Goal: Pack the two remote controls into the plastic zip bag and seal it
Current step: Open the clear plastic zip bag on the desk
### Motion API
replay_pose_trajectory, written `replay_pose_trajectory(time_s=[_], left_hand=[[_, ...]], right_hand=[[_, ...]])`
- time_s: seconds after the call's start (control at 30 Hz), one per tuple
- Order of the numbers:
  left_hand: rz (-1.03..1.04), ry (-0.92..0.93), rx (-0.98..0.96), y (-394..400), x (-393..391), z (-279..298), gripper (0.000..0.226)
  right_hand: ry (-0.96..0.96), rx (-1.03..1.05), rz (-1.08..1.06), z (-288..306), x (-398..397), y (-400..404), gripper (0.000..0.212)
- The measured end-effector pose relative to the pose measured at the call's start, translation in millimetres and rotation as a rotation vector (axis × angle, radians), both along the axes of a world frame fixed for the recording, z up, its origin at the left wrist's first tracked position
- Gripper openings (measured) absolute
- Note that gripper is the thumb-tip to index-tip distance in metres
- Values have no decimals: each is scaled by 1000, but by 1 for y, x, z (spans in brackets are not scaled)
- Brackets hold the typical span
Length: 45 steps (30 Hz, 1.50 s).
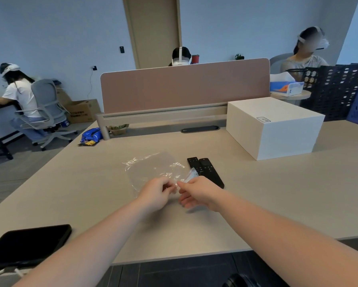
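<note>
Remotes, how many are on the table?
2. Both black remote controls lie side by side on the table, just right of the plastic zip bag: the left remote and the right remote. The right hand covers their near ends.

clear zip bag (153,170) flat, empty; two black remotes (205,170) beside it

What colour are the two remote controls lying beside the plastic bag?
Both slim remote controls are black; the head view shows them.
</note>
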<state>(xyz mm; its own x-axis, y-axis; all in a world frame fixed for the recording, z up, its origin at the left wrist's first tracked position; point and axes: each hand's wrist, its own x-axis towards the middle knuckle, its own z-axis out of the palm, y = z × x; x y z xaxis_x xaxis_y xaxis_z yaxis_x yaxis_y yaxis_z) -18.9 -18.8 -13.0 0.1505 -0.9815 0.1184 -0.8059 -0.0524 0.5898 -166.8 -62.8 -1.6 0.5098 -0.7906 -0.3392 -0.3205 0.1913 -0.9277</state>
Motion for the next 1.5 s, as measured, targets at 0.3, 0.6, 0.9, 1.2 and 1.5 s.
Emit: replay_pose_trajectory(time_s=[0.3, 0.6, 0.9, 1.2, 1.5], left_hand=[[-6, 50, 1, 2, -3, -3, 21], [-57, 122, -55, -2, -1, -5, 31], [-77, 117, -57, -6, 2, -9, 28], [-37, 160, -62, -3, 0, -10, 15], [-19, 348, -112, -3, -7, -14, 22]], right_hand=[[-150, 47, -68, -8, 10, 1, 19], [-237, 78, -30, -6, 4, -5, 15], [-169, 40, -48, -11, 3, -6, 12], [-203, 72, -82, -13, 6, -4, 42], [-211, 86, -143, -14, 9, -8, 18]])
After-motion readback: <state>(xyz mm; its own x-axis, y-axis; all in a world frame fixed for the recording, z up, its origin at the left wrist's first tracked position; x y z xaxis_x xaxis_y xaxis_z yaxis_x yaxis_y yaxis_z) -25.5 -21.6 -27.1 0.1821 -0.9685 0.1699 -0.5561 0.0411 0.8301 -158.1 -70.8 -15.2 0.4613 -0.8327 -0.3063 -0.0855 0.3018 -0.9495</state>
